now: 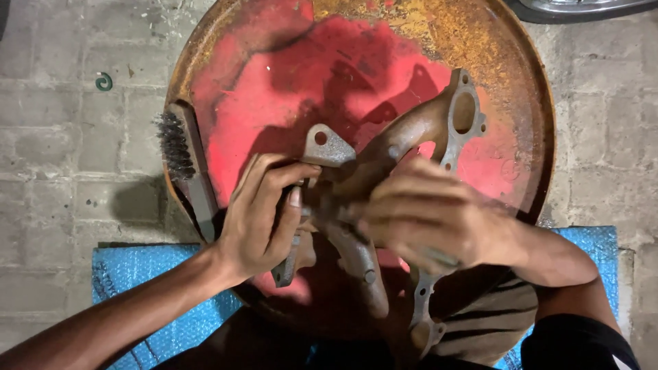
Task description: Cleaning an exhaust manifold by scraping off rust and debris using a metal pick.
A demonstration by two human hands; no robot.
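Both forearms are reaching in from the bottom edge over a round, rusty red drum top (288,82). Left hand (264,219) is curling its fingers around a flanged end of the rusty manifold (411,133), thumb pressing on top. Right hand (428,223), blurred, is closing over the manifold's middle, which is lying across the drum's centre. A wire brush (185,161) is resting at the left edge.

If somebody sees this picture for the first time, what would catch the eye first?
Most striking is the round red drum top, rusty at its rim, filling the centre. On it lies a rusty branched manifold, gripped by the left hand and right hand. A wire brush rests at the drum's left edge.
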